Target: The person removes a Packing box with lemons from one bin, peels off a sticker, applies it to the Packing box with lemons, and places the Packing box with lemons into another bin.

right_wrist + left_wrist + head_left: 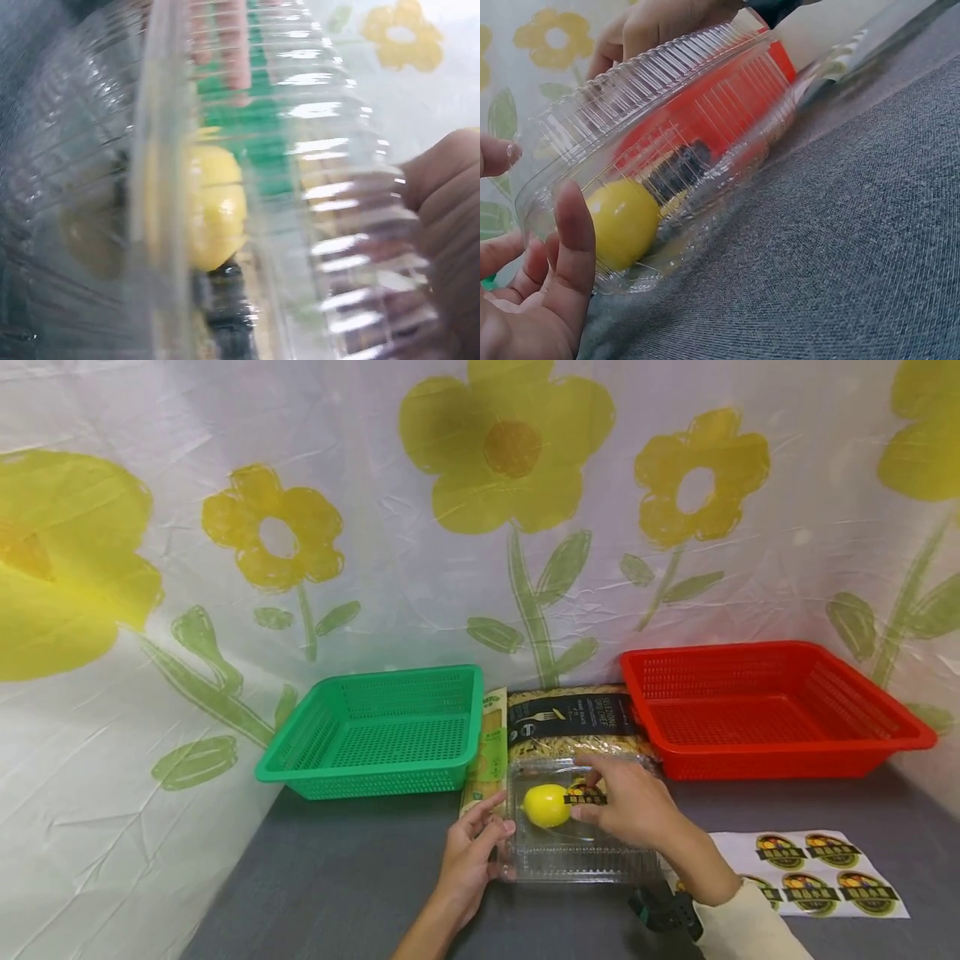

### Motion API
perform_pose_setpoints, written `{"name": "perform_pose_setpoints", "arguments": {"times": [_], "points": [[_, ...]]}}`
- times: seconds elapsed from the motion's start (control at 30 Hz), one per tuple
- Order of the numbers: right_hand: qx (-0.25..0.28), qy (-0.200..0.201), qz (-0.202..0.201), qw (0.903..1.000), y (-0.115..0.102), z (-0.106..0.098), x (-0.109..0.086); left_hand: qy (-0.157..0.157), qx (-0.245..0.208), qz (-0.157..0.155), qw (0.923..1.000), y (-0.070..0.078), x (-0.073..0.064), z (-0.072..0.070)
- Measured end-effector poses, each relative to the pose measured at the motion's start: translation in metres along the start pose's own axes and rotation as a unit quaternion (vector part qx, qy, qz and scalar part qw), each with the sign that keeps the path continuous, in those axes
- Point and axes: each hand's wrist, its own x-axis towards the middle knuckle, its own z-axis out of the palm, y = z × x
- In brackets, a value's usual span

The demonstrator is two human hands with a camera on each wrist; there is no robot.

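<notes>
A clear plastic clamshell box (pixel 551 860) lies on the dark tabletop with its lid closed. Through the plastic shows a yellow lemon (pixel 546 806); beside it is a dark patch I cannot identify in either wrist view. My left hand (pixel 468 860) touches the box's left side, fingers and thumb at the edge and corner. Over the lid, my right hand (pixel 633 802) has its thumb and forefinger around a round fruit sticker (pixel 585 796) with a black banner, just right of the lemon. Whether the sticker fully touches the lid is hard to tell.
Behind the box lie a pasta bag (pixel 573 717) and a green-and-tan packet (pixel 492 735). A green basket (pixel 375 768) stands at left, a red basket (pixel 780 750) at right. A sticker sheet (pixel 847 852) rests at front right, partly under the right forearm. Flowered cloth (pixel 375 527) hangs behind.
</notes>
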Motion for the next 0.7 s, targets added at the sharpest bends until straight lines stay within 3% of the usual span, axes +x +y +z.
{"name": "perform_pose_setpoints", "arguments": {"times": [0.13,0.27,0.4,0.5,0.57,0.6,0.67,0.7], "points": [[0.085,0.002,-0.006,0.9963,0.006,-0.01,0.0,-0.003,-0.005,0.003,1.0,0.0,0.001,0.002],[0.168,0.025,0.006,0.9855,0.015,-0.023,-0.002,0.004,0.01,0.007,0.9999,0.001,0.001,0.004],[0.192,0.109,0.019,0.9752,0.03,-0.041,-0.005,0.017,0.033,0.017,0.9992,0.006,0.0,0.005],[0.207,0.197,0.052,0.9569,0.046,-0.055,-0.007,0.027,0.037,0.027,0.9986,0.012,0.0,0.006],[0.239,0.257,0.098,0.9312,0.058,-0.065,-0.009,0.034,0.041,0.036,0.9979,0.018,-0.001,0.007],[0.266,0.29,0.125,0.9108,0.064,-0.07,-0.01,0.037,0.044,0.04,0.9975,0.021,-0.001,0.007],[0.344,0.348,0.182,0.8529,0.079,-0.082,-0.013,0.041,0.052,0.047,0.9967,0.029,-0.001,0.008],[0.385,0.377,0.207,0.8169,0.086,-0.088,-0.015,0.042,0.056,0.051,0.9962,0.033,-0.001,0.009]]}}
